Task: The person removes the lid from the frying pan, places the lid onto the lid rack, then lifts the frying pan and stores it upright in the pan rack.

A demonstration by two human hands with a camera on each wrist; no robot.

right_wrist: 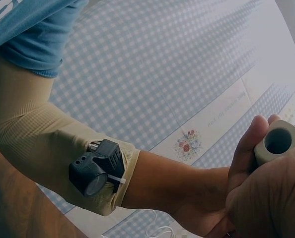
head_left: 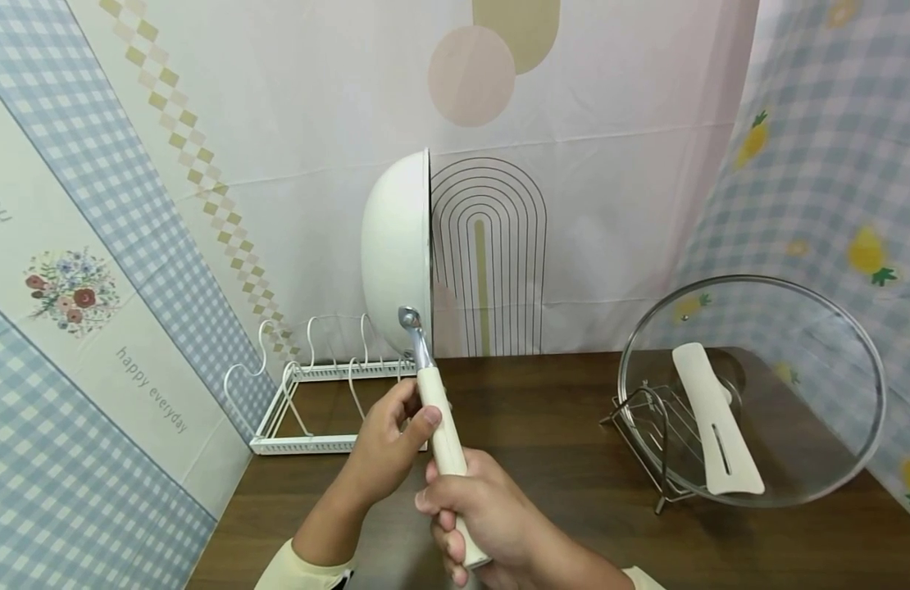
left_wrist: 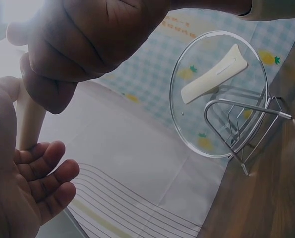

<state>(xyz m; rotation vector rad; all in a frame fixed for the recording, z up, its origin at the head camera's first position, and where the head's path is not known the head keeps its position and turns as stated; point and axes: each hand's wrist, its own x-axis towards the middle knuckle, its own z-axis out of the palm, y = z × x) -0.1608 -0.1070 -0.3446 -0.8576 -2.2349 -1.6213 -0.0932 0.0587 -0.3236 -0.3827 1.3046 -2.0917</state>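
Note:
A white wok (head_left: 396, 246) stands on its side above the right end of a white wire rack (head_left: 303, 445), its opening facing right. Whether it touches the rack is hidden behind its cream handle (head_left: 443, 434), which points down towards me. My right hand (head_left: 492, 504) grips the handle near its end; the hollow handle end (right_wrist: 277, 140) shows in the right wrist view. Farther up the handle, my left hand (head_left: 392, 442) holds it loosely, thumb on top and fingers partly behind. In the left wrist view those left fingers (left_wrist: 50, 186) are slightly curled.
On the right, a glass lid (head_left: 809, 385) with a cream handle piece (head_left: 716, 422) leans in a small metal stand (head_left: 665, 459). Both stand on a brown wooden table (head_left: 543, 410). Patterned cloths hang behind and at both sides.

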